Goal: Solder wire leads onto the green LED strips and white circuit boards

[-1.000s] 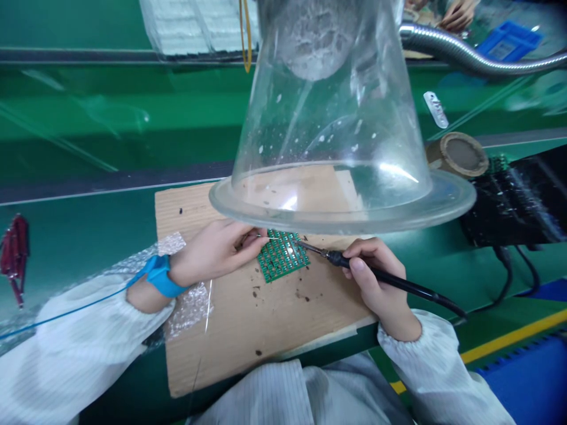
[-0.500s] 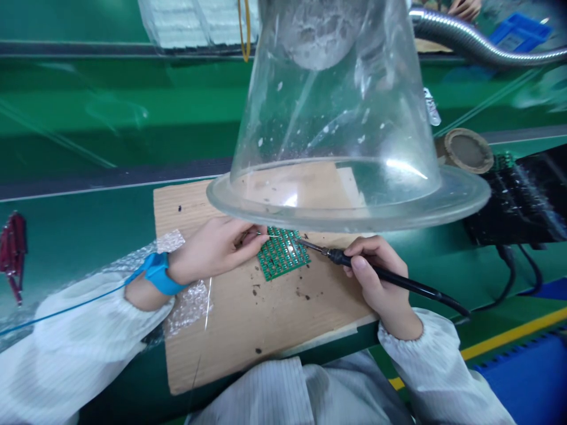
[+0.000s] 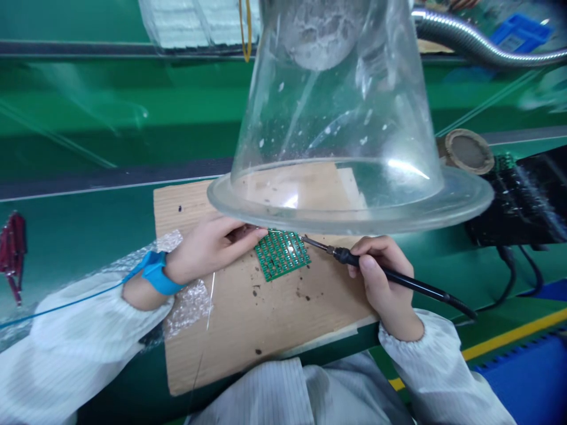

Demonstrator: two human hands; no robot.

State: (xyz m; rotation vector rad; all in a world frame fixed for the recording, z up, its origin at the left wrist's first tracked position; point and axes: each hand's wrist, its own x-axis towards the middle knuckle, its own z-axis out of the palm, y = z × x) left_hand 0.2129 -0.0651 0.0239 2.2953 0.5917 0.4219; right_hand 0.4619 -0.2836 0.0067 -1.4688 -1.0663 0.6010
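Circuit board panel (image 3: 282, 255) on cardboard sheet (image 3: 266, 330), just before rim of fume hood (image 3: 336, 118).
Left hand (image 3: 208, 251) just left of panel; right hand (image 3: 383, 283) with soldering iron (image 3: 394, 276) to its right; sheet lies on workbench (image 3: 88, 212).

Center: clear conical hood (image 3: 336, 112) above green table (image 3: 84, 224). Upper right: corrugated metal duct (image 3: 469, 44), blue crate (image 3: 520, 33). Right: round dish (image 3: 467, 151) beside black unit (image 3: 516, 203). Left edge: dark red clips (image 3: 13, 254).
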